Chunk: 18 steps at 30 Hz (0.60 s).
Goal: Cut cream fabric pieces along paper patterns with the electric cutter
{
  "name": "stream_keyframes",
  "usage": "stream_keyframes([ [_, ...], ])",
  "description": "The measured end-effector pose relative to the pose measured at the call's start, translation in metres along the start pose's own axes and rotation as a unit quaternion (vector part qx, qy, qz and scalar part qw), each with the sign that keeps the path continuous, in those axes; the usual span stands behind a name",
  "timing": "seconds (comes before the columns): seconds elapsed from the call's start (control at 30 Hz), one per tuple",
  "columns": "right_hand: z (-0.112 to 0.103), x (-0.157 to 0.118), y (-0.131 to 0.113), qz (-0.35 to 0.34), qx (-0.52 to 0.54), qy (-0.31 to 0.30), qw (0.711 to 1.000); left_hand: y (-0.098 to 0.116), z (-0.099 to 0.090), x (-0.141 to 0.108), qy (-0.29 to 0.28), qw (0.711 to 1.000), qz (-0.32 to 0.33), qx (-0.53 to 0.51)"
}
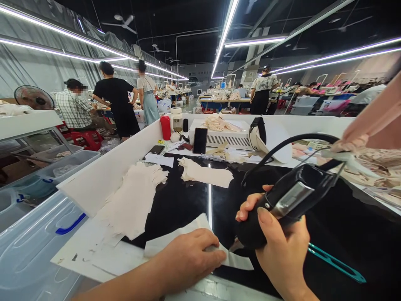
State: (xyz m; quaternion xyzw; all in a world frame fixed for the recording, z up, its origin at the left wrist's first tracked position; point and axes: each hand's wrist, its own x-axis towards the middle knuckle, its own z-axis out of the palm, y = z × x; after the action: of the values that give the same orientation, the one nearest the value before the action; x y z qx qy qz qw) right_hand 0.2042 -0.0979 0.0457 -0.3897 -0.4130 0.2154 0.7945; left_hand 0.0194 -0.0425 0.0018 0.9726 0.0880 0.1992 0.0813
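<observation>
My left hand presses down on a pale cloth piece near the front of the glossy black work surface; its fingers are bent together, and a small greyish patch under them is hard to make out. In my right hand is a black corded electric hand tool with a silver plate on its body. The tool is tilted, and its narrow metal tip points down at the cloth beside my left fingertips. A stack of cream cloth pieces lies to the left, and another cream piece lies farther back.
A teal slotted strip lies right of my right hand. The tool's black cable arcs back to hanging pink cloth. A phone, red cup and white vented box stand at the back. Clear bins stand left; people work beyond.
</observation>
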Motion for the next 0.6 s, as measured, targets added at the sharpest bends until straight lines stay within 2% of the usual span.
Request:
stream_keyframes([
  [0.2, 0.008, 0.002, 0.000, -0.003, 0.022, 0.014, 1.000, 0.000, 0.002, -0.002, 0.008, 1.000, -0.010, 0.018],
  [0.43, 0.007, 0.003, 0.008, 0.002, 0.001, -0.010, 1.000, -0.002, 0.005, -0.003, 0.026, 0.999, -0.002, 0.019],
  [0.6, 0.014, 0.008, 0.007, 0.003, 0.014, 0.013, 1.000, -0.001, 0.003, -0.002, 0.030, 0.999, -0.007, 0.019],
])
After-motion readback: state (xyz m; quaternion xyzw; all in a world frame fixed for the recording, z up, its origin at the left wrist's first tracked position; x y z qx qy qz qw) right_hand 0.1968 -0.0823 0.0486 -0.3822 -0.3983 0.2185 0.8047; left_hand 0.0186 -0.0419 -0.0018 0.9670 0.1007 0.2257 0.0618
